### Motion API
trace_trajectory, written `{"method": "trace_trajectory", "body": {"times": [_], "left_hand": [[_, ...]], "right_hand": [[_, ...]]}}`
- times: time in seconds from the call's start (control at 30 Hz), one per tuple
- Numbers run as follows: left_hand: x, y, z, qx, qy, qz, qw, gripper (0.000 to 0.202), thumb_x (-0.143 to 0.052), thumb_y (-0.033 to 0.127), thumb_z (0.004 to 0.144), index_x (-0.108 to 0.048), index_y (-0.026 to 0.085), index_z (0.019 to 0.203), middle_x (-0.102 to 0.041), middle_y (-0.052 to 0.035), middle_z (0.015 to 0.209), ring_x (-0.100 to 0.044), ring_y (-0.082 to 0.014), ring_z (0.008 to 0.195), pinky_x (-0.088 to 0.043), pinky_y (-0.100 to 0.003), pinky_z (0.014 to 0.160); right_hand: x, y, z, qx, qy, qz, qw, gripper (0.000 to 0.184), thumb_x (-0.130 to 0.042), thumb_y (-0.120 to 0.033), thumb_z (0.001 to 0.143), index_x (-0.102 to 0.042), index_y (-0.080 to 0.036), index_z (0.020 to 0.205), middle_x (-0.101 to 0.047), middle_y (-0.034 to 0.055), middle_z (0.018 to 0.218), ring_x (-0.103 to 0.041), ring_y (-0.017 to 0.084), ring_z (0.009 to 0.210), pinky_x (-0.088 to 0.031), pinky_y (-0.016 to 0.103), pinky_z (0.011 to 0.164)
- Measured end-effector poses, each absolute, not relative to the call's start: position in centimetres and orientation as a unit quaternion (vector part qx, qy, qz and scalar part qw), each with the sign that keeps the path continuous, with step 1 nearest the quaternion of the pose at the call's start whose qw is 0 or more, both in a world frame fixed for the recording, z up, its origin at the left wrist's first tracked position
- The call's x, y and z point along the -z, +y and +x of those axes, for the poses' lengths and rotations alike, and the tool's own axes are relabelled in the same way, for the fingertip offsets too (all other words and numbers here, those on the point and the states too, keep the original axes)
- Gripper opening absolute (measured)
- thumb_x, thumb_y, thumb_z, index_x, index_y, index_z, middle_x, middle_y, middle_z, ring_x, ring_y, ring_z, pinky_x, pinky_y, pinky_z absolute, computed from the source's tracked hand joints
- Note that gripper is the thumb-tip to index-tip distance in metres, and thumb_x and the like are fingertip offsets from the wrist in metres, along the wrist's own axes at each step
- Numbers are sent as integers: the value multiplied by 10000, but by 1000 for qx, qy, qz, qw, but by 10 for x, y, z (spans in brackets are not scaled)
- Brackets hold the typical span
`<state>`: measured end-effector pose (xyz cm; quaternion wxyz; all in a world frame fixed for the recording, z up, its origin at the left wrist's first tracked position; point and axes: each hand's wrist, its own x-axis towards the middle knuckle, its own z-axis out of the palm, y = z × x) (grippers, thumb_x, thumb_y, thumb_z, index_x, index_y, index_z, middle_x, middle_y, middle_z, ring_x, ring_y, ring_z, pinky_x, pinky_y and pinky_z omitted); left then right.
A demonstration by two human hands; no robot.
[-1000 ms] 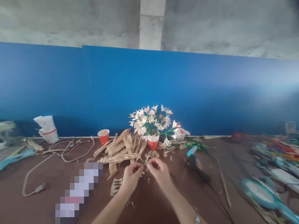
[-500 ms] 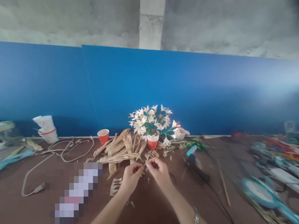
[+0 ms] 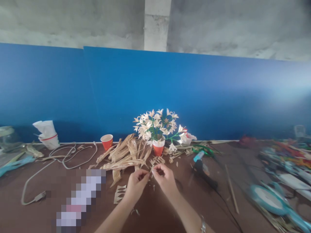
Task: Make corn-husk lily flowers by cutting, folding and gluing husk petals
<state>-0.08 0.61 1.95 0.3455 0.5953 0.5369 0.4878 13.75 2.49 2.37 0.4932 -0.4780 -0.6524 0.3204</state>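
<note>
My left hand and my right hand meet at the middle of the table, thumbs and forefingers closed in a pinch. Between the fingertips is a small pale piece, mostly covered by the fingers; it looks like dried husk. Just beyond them stands a red and white paper cup holding a bunch of cream artificial flowers on green stems. Dried corn husks are heaped to its left. Beside my left wrist lies a husk strip cut into points.
On the right lie a black glue gun with its cord, a thin stick and a roll of teal ribbon. A white cable, another paper cup and a white cup with tissue are to the left. A blue panel stands behind.
Both hands keep the same pinch, with only slight finger movement. The whole view has shifted very slightly.
</note>
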Motion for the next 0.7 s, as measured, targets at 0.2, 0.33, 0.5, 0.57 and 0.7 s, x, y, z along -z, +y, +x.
{"method": "trace_trajectory", "body": {"times": [0.2, 0.33, 0.5, 0.57, 0.7], "left_hand": [[-19, 5, -1, -485, 549, 604, 315, 194, -549, 300, 727, -685, 168, 683, -641, -22, 637, -547, -163, 619, -394, -231, 590], [-20, 6, -1, -487, 547, 594, 333, 224, -549, 339, 729, -672, 157, 684, -628, -18, 621, -530, -158, 599, -383, -231, 573], [-24, 6, -1, -500, 525, 570, 387, 271, -549, 387, 731, -650, 141, 679, -614, -15, 605, -523, -156, 597, -382, -230, 574], [-23, 7, -2, -499, 524, 570, 390, 262, -549, 377, 734, -647, 139, 683, -614, -18, 615, -520, -157, 605, -384, -234, 584], [-20, 7, -2, -491, 531, 585, 368, 229, -531, 337, 746, -642, 144, 691, -608, -19, 621, -509, -155, 607, -381, -236, 586]], "right_hand": [[-25, 23, 136, -308, -656, -482, 493, 115, -541, -264, 736, -575, -171, 678, -614, 23, 683, -552, 154, 625, -433, 245, 594], [-26, 22, 137, -323, -649, -457, 515, 121, -556, -280, 737, -571, -171, 787, -611, 29, 740, -558, 154, 651, -448, 245, 613], [-24, 25, 141, -357, -619, -432, 550, 187, -543, -300, 766, -535, -174, 903, -577, 25, 783, -554, 150, 688, -461, 240, 628], [-23, 26, 141, -360, -625, -434, 540, 168, -565, -305, 755, -541, -174, 856, -573, 15, 749, -547, 145, 661, -455, 234, 611], [-23, 24, 140, -338, -650, -459, 502, 156, -573, -319, 754, -565, -166, 724, -584, 8, 661, -531, 139, 599, -423, 228, 569]]}}
